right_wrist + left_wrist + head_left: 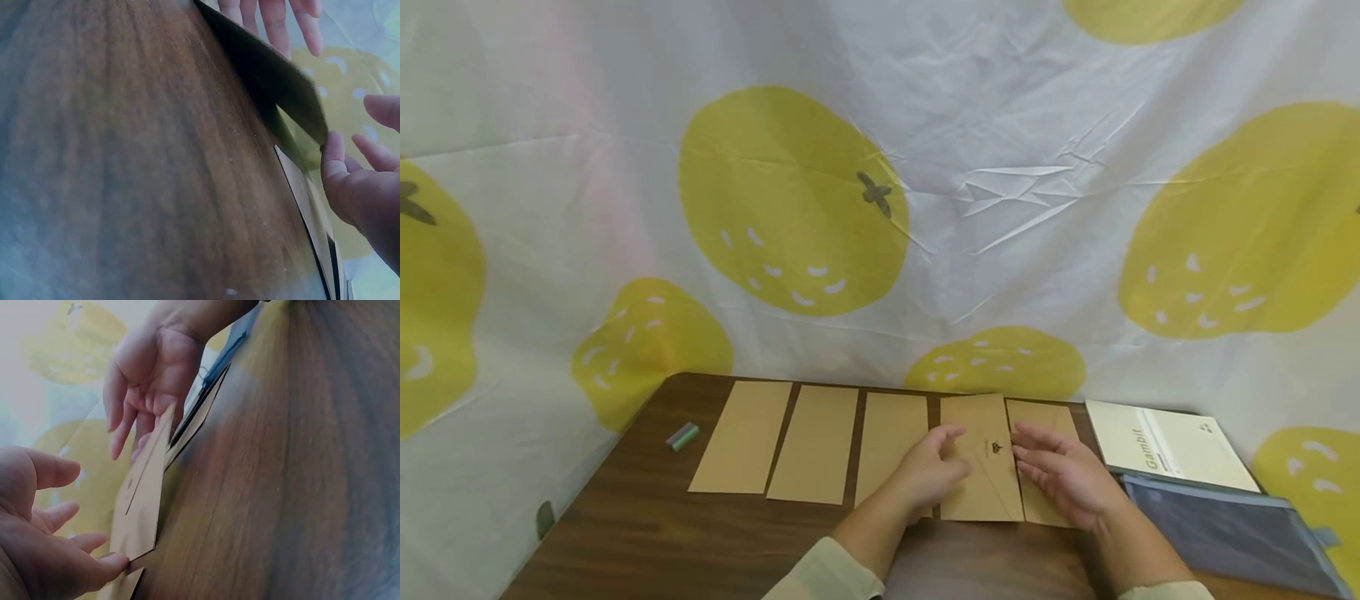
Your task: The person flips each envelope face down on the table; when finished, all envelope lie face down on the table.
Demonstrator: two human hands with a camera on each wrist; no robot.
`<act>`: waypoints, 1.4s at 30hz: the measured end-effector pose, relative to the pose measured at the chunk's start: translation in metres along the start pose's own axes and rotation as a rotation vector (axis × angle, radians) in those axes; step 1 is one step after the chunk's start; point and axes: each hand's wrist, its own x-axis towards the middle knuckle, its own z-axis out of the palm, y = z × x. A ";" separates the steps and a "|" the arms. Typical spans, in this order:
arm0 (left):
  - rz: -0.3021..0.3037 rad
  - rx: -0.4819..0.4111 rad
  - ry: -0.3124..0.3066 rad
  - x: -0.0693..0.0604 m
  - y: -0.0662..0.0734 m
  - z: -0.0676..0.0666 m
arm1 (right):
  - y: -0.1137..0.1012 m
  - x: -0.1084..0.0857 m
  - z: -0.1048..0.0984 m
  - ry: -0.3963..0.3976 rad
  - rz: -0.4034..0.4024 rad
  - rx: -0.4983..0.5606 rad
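A brown paper envelope (pixel 985 492) with a small crown mark lies fourth from the left in a row on the table. Its right side is lifted off the wood; the right wrist view shows the envelope (pixel 275 75) tilted. My right hand (pixel 1067 479) touches that raised edge with its fingertips, its fingers nearly straight. At the opposite edge, my left hand (pixel 928 471) has its fingers spread, a fingertip touching the envelope (pixel 142 509) in the left wrist view. Partly under my right hand lies another brown envelope (pixel 1037 500).
More brown envelopes (pixel 741 437) lie in line to the left. Two small sticks (pixel 682 437), grey and green, are beyond them. On the right are a cream Gambit pad (pixel 1180 450) and a dark zip pouch (pixel 1225 529). A lemon-print cloth (pixel 1000 275) hangs behind the table.
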 end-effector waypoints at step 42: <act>-0.030 -0.234 0.019 -0.006 0.019 0.009 | -0.021 -0.017 0.050 -0.238 -0.012 -0.031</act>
